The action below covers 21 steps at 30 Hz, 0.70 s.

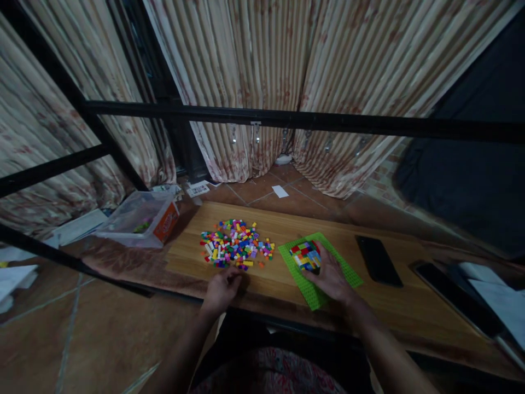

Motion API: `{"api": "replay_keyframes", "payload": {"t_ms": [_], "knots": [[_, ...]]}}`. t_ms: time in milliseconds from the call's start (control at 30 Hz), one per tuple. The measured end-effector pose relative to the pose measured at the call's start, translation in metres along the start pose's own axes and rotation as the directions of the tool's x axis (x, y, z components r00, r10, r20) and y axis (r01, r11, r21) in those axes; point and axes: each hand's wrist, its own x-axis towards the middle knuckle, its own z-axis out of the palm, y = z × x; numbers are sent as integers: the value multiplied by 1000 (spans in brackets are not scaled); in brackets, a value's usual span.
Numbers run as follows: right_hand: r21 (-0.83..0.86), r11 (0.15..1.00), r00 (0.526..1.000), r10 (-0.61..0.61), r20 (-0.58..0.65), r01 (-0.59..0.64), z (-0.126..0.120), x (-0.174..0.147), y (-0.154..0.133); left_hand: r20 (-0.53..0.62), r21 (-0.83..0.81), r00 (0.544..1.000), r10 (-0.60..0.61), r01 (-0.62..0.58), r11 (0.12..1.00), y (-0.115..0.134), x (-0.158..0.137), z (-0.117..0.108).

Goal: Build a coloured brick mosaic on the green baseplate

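A block built from multicoloured toy bricks (pixel 304 256) sits on a green studded baseplate (pixel 319 300). My right hand (pixel 331 276) is closed around the right side of the block, thumb at its near edge and fingers at the far edge. Left of the baseplate lies a spread pile of loose toy bricks (pixel 238 243) in many colours. At the pile's near edge is my left hand (pixel 223 287), its fingers pinched together; whatever they may hold is too small to make out.
All of this rests on a wooden board (pixel 270 219). A black phone (pixel 378 260) lies right of the baseplate, with another dark device (pixel 455 298) beyond it. At the left stands a clear plastic box (pixel 135 216) with an orange label. A black metal bar (pixel 262 116) crosses ahead.
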Motion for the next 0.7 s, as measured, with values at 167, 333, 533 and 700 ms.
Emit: {"api": "replay_keyframes", "payload": {"t_ms": [167, 333, 533, 700], "knots": [[32, 996, 993, -85, 78, 83, -3, 4, 6, -12, 47, 1000, -11, 11, 999, 4, 0, -2], [-36, 989, 989, -142, -31, 141, -3, 1, -16, 3, 50, 999, 38, -38, 998, 4, 2, -7], [47, 932, 931, -353, -91, 358, 36, -8, -89, -114, 23, 993, 4, -2, 1000, -10, 11, -21], [80, 952, 954, -290, -70, 295, 66, 5, -129, -311, 88, 949, -50, 81, 993, -25, 21, -41]]}}
